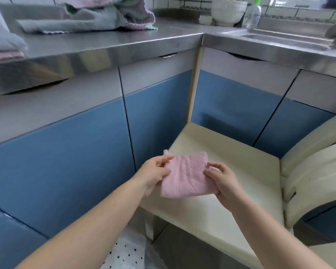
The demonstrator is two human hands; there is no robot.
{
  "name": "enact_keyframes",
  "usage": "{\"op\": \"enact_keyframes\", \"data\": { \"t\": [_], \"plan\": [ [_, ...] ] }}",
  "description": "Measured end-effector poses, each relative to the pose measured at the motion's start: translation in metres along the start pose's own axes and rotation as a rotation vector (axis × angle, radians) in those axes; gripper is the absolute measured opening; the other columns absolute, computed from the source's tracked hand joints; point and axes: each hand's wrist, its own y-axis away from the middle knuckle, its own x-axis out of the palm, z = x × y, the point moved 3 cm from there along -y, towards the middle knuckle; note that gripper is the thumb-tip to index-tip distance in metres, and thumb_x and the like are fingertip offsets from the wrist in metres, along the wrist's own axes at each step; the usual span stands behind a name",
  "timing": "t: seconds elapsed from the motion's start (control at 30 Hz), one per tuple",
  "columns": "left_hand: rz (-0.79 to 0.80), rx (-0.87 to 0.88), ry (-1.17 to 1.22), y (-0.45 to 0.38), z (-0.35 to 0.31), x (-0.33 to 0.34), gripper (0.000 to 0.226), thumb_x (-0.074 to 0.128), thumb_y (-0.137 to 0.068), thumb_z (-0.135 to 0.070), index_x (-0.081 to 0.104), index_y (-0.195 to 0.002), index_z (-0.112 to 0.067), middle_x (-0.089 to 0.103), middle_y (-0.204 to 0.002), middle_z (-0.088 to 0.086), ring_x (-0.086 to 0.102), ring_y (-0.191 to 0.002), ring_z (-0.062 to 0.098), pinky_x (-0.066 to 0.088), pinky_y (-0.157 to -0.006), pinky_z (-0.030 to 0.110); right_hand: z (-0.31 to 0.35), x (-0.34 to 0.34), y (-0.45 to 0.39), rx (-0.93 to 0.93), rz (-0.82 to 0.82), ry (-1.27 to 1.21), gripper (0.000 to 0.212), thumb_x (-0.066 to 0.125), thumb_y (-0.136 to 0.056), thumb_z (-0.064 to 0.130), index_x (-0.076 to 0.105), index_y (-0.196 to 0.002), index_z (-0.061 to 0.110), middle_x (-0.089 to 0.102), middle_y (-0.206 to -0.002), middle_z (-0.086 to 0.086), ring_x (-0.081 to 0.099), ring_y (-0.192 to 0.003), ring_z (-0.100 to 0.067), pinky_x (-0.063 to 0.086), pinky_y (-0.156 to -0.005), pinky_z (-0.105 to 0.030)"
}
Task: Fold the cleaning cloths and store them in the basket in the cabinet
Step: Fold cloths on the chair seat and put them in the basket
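Blurred countertop (pixel 113 43) cloths (pixel 85 18); left hand (pixel 153 171), right hand (pixel 223 181) pinch pink cloth (pixel 186 175).

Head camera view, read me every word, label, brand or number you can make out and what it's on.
No text can be read anywhere in this view.
Clear plastic bottle with the green cap by the steel sink: label too blurred to read.
Folded pink cleaning cloth held by both hands: no print.
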Motion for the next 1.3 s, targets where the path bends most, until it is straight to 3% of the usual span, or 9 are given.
{"op": "enact_keyframes", "data": {
  "t": [0.37,0.5,0.6,0.7,0.83,0.97,1.13,1.23,1.3],
  "plan": [
    [-0.362,0.554,-0.068,0.136,-0.168,-0.162,0.044,0.057,-0.090,-0.001,0.054,-0.129,-0.021,0.061,-0.119,-0.007,0.062,-0.097,0.002,0.052,-0.078,0.017,0.188,0.176,0.081,-0.381,0.393,0.097,0.016,0.062,-0.089,0.028,0.073,-0.098,0.022,0.067,-0.106,0.005,0.062,-0.099,-0.021,0.057,-0.076,-0.038],
    [-0.553,0.683,-0.132,0.187,-0.225,-0.229,0.042,0.059,-0.089,-0.005,0.055,-0.129,-0.016,0.059,-0.125,-0.005,0.060,-0.100,0.004,0.050,-0.084,0.019,0.245,0.255,0.113,-0.530,0.576,0.159,0.014,0.061,-0.089,0.024,0.072,-0.098,0.026,0.070,-0.092,0.007,0.058,-0.074,-0.012,0.046,-0.068,-0.027],
    [-0.673,0.664,-0.161,0.213,-0.252,-0.273,0.041,0.060,-0.090,-0.009,0.055,-0.130,-0.017,0.057,-0.128,-0.002,0.060,-0.104,0.010,0.052,-0.088,0.024,0.274,0.319,0.129,-0.587,0.674,0.212,0.020,0.058,-0.090,0.014,0.068,-0.103,0.024,0.064,-0.090,-0.002,0.052,-0.077,-0.015,0.040,-0.069,-0.031],
    [-0.746,0.598,-0.179,0.216,-0.267,-0.302,0.041,0.057,-0.091,-0.004,0.051,-0.131,-0.006,0.055,-0.123,-0.001,0.058,-0.087,0.007,0.051,-0.062,0.012,0.290,0.364,0.128,-0.671,0.664,0.339,0.031,0.058,-0.090,0.016,0.063,-0.120,0.018,0.064,-0.103,-0.004,0.055,-0.086,-0.016,0.050,-0.077,-0.029],
    [-0.857,0.498,-0.296,0.204,-0.267,-0.336,0.039,0.063,-0.087,-0.010,0.056,-0.126,-0.007,0.050,-0.137,0.001,0.053,-0.115,0.015,0.038,-0.100,0.022,0.294,0.406,0.116,-0.746,0.593,0.469,0.034,0.061,-0.089,0.019,0.062,-0.123,0.013,0.061,-0.097,0.000,0.056,-0.090,-0.014,0.048,-0.092,-0.028],
    [-0.872,0.418,-0.321,0.190,-0.254,-0.358,0.041,0.065,-0.087,-0.012,0.056,-0.127,-0.007,0.049,-0.139,0.004,0.048,-0.105,0.009,0.030,-0.091,0.021,0.285,0.427,0.106,-0.796,0.569,0.594,0.028,0.060,-0.089,0.019,0.067,-0.111,0.003,0.060,-0.080,-0.002,0.049,-0.076,-0.014,0.044,-0.075,-0.029],
    [-0.903,0.363,-0.412,0.176,-0.232,-0.376,0.040,0.063,-0.086,-0.014,0.058,-0.126,-0.011,0.055,-0.131,-0.001,0.048,-0.116,0.013,0.031,-0.091,0.021,0.269,0.436,0.103,-0.860,0.568,0.773,0.024,0.059,-0.090,0.023,0.071,-0.105,0.009,0.072,-0.100,-0.010,0.065,-0.087,-0.026,0.050,-0.079,-0.030],
    [-0.860,0.330,-0.501,0.175,-0.229,-0.378,0.031,0.064,-0.073,-0.030,0.060,-0.103,-0.024,0.050,-0.101,-0.004,0.047,-0.096,0.010,0.035,-0.074,0.021,0.265,0.435,0.101,-0.859,0.585,0.822,0.024,0.059,-0.090,0.028,0.072,-0.103,0.013,0.069,-0.109,-0.014,0.062,-0.102,-0.028,0.047,-0.087,-0.031],
    [-0.866,0.274,-0.631,0.177,-0.233,-0.381,0.039,0.062,-0.078,-0.031,0.057,-0.116,-0.024,0.049,-0.115,-0.002,0.050,-0.106,0.015,0.041,-0.083,0.026,0.271,0.434,0.100,-0.878,0.586,0.847,0.026,0.056,-0.092,0.032,0.071,-0.109,0.017,0.070,-0.108,-0.009,0.063,-0.096,-0.022,0.045,-0.080,-0.027]
  ]
}}
